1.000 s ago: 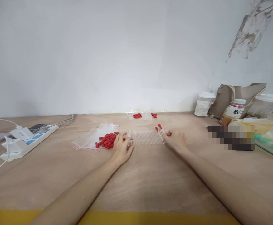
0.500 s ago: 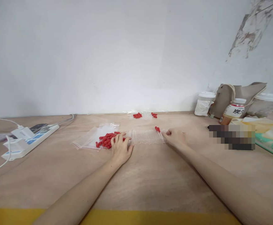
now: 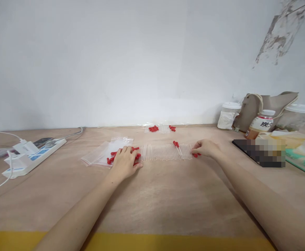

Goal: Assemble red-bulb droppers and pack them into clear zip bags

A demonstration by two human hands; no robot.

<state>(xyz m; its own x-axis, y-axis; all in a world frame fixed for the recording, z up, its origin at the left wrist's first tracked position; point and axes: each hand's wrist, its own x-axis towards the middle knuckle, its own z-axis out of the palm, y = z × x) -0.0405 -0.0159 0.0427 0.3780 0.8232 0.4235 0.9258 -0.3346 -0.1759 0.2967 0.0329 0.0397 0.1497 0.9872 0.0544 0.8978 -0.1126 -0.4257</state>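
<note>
My left hand [image 3: 124,163] lies palm down over a pile of red rubber dropper bulbs [image 3: 113,153], its fingers bent and slightly apart and the thumb stretched to the right. Part of the pile is hidden under it. Beside it runs a row of thin clear tubes [image 3: 160,152], laid parallel. Two tubes near the row's right end carry red bulbs [image 3: 176,143] at their far ends. Just past that end my right hand [image 3: 206,148] is closed in a pinch, with red bulbs [image 3: 195,155] at its fingertips; how many it holds is hidden.
Clear zip bags [image 3: 97,153] lie left of the pile. Bagged tubes with red bulbs [image 3: 153,128] rest by the wall. A power strip [image 3: 34,157] with chargers is at left. On the right are a dark pixelated object [image 3: 259,153], a bottle [image 3: 260,123], cups and a bag.
My right hand has shifted right, off the row's end, and red bulbs now show at its fingertips. My left hand has slid left, covering more of the red pile.
</note>
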